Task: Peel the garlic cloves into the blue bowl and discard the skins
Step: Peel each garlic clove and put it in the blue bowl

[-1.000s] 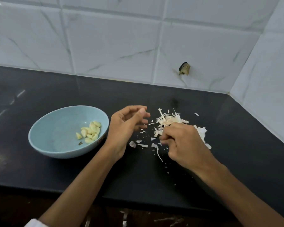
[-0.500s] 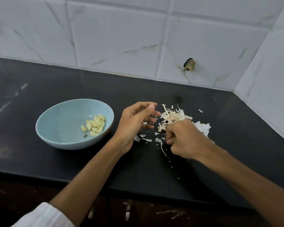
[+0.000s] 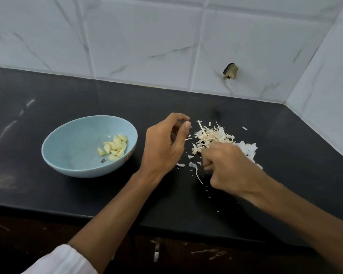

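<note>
We look down on a black counter (image 3: 67,194). At left, the bowl (image 3: 67,155) holds a cluster of peeled cloves (image 3: 115,148). Just right of it hovers the left hand (image 3: 162,149), fingers loosely curled, nothing visible in it. The right hand (image 3: 224,167) curls its fingers round the near edge of the skins (image 3: 210,136), heaped mid-counter. We judge the step to be gathering skins for discarding. Sweep stray flakes inward, cup the left hand as a wall, and lift gently so nothing papery drifts toward the bowl.
</note>
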A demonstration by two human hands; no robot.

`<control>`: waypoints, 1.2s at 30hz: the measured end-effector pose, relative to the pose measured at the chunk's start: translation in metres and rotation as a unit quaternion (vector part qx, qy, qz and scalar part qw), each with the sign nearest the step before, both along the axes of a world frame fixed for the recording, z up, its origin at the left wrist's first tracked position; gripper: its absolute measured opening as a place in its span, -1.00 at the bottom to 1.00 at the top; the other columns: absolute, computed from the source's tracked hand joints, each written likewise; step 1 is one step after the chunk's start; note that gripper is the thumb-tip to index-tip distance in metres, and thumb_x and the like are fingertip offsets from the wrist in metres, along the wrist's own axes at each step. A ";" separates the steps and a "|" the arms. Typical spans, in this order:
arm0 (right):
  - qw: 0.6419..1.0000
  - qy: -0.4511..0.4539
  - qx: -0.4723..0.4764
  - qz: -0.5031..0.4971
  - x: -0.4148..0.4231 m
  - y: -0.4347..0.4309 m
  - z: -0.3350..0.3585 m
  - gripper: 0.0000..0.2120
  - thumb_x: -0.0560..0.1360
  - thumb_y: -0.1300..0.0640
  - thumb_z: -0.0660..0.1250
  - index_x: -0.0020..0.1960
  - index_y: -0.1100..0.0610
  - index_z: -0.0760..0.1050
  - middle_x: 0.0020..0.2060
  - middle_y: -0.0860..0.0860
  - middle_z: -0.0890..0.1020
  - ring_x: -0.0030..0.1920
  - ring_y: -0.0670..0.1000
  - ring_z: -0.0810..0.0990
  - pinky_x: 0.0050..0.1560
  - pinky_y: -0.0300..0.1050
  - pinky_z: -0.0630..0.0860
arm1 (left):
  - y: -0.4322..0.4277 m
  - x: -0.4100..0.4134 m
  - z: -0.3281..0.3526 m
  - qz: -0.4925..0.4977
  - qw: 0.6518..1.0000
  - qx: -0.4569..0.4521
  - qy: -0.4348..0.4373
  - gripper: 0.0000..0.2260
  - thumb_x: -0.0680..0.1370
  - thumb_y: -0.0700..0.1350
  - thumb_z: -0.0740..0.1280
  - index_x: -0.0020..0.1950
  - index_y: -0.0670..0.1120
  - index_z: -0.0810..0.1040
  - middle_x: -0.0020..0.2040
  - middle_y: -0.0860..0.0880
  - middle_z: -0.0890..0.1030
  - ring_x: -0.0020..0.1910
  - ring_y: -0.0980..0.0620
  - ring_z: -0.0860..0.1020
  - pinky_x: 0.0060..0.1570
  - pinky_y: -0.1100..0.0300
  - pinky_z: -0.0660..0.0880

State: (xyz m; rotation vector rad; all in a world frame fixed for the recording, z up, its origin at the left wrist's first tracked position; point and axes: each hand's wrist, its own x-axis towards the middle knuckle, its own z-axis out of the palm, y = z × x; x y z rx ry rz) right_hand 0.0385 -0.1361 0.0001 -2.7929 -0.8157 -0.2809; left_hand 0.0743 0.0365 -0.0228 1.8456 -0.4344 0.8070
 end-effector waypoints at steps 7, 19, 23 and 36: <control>0.998 -0.010 0.059 -0.005 0.006 -0.008 0.003 -0.66 0.16 0.41 0.32 -0.39 -0.01 0.33 -0.39 -0.19 0.36 -0.38 -0.05 0.46 -0.37 -0.28 0.31 | 0.000 0.002 -0.003 -0.009 1.000 0.016 0.012 -0.88 0.65 -0.11 0.35 0.14 -0.10 0.63 -0.17 0.11 0.67 -0.15 0.13 0.66 -0.16 0.17 0.60; 0.689 0.307 0.648 -0.106 0.008 -0.011 0.017 -0.85 0.50 0.27 0.40 0.02 0.34 0.65 -0.21 0.15 0.69 -0.25 -0.08 0.63 -0.19 -0.33 0.60 | -0.005 0.002 -0.010 -0.162 0.983 -0.021 0.081 -0.81 0.61 -0.20 0.42 0.21 -0.09 0.69 0.02 0.06 0.68 -0.08 -0.01 0.67 -0.17 0.02 0.67; 0.648 0.346 0.672 -0.094 0.010 -0.005 0.015 -0.83 0.52 0.30 0.37 0.07 0.36 0.63 -0.17 0.15 0.70 -0.27 -0.10 0.64 -0.25 -0.36 0.58 | -0.009 0.003 -0.011 -0.193 0.976 -0.056 0.085 -0.79 0.61 -0.22 0.41 0.23 -0.13 0.69 0.02 -0.01 0.69 -0.10 -0.01 0.67 -0.22 0.13 0.64; 0.724 0.244 0.640 -0.076 0.011 0.006 0.007 -0.89 0.52 0.20 0.43 0.01 0.23 0.63 -0.25 0.09 0.69 -0.26 -0.03 0.63 -0.20 -0.24 0.58 | -0.008 -0.002 0.000 -0.275 0.915 -0.225 0.190 -0.81 0.55 -0.20 0.41 0.10 -0.29 0.65 -0.06 -0.14 0.71 -0.13 0.02 0.66 -0.08 0.18 0.61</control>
